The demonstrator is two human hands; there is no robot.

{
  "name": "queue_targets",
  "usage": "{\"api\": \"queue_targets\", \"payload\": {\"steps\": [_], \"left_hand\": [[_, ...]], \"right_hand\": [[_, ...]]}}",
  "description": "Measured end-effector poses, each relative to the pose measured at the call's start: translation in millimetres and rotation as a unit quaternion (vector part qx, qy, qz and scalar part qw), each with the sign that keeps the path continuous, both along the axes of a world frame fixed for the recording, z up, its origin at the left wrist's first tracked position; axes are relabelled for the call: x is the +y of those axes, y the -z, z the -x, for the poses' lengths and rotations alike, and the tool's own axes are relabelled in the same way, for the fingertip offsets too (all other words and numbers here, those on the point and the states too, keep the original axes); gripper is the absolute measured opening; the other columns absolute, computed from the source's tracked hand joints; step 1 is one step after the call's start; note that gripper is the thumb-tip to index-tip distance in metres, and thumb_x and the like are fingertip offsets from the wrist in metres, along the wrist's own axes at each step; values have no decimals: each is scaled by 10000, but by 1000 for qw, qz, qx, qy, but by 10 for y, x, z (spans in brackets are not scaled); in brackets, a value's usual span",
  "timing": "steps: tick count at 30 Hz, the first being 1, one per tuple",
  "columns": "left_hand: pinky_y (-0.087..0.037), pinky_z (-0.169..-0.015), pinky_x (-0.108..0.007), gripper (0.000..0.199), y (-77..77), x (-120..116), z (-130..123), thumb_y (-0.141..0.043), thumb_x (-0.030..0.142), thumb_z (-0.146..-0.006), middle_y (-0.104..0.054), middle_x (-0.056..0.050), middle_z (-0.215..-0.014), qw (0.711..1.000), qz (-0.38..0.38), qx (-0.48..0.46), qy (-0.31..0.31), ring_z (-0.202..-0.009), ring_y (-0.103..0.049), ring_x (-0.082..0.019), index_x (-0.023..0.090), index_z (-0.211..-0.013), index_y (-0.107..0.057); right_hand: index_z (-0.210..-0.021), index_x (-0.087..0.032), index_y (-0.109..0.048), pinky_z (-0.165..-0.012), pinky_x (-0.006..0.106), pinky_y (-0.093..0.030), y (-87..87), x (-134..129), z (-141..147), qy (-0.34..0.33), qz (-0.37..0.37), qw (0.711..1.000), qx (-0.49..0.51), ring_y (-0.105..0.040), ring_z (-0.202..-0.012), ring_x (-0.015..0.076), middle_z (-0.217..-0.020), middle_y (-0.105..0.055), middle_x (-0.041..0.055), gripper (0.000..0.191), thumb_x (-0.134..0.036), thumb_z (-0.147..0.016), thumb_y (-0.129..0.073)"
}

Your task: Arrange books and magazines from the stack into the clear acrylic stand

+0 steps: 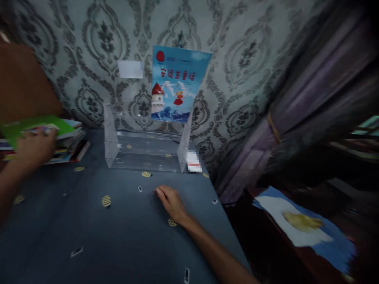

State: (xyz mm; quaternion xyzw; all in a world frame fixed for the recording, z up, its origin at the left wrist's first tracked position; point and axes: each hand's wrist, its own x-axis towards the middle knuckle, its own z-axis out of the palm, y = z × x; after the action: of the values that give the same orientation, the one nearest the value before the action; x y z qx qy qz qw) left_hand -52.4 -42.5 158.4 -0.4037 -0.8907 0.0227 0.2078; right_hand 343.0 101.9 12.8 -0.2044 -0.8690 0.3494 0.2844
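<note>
My left hand (37, 146) is at the far left, its fingers bent over a green book (59, 125) on top of a stack of books (74, 146). The fingertips are partly hidden and slightly blurred. On the dark blue tablecloth (124, 236) rests my right hand (170, 201), fingers curled together with nothing visible in them. Beyond it stands a clear plastic book rack (111, 138) with stepped shelves. A blue picture book (180, 85) with red characters stands upright at the rack's back right.
A brown box or board (26, 83) rises behind the stack. Right of the rack lies a small white packet (194, 161). A tied purple curtain (251, 154) hangs beyond the table's right edge, near a blue-and-white cloth or bag (304, 228). Patterned wallpaper (106, 35) covers the wall.
</note>
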Motion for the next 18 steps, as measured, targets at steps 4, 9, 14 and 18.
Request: {"api": "queue_targets", "payload": {"steps": [4, 9, 14, 18], "left_hand": [[-500, -873, -571, 522, -98, -233, -115, -164, 195, -1022, -548, -315, -1320, 997, 42, 50, -29, -1213, -545, -450, 23, -1427, -444], [-449, -957, -628, 475, -109, -256, -95, -268, 214, -1012, -519, -295, -1387, 999, 36, 19, -36, -1251, -515, -420, 45, -1416, -451], [-356, -973, -764, 500, -166, -450, 3, -241, 212, -1031, -402, -303, -1515, 999, 24, -43, 17, -1331, -451, -430, 17, -1485, -313], [-410, -969, -703, 517, -104, -574, 33, -254, 121, -996, -402, -317, -1520, 999, 15, -32, 10, -1377, -414, -434, 0, -1495, -314]], "right_hand": [[-824, -215, -616, -748, 289, -463, 26, 16, 13, 0, 6, 1000, 13, -625, -787, 181, -827, -666, 44, 470, -484, -1067, -317], [-805, -218, -600, -735, 297, -469, 10, 10, 20, -7, 11, 1000, 10, -632, -770, 188, -811, -664, 44, 462, -477, -1064, -319], [-809, -226, -603, -727, 319, -476, 0, 6, 14, -2, 10, 1000, 9, -639, -774, 207, -810, -672, 54, 448, -480, -1058, -332], [-809, -231, -605, -714, 323, -474, -4, 6, 17, -5, 9, 1000, 8, -633, -762, 209, -801, -670, 55, 439, -482, -1056, -342]]}}
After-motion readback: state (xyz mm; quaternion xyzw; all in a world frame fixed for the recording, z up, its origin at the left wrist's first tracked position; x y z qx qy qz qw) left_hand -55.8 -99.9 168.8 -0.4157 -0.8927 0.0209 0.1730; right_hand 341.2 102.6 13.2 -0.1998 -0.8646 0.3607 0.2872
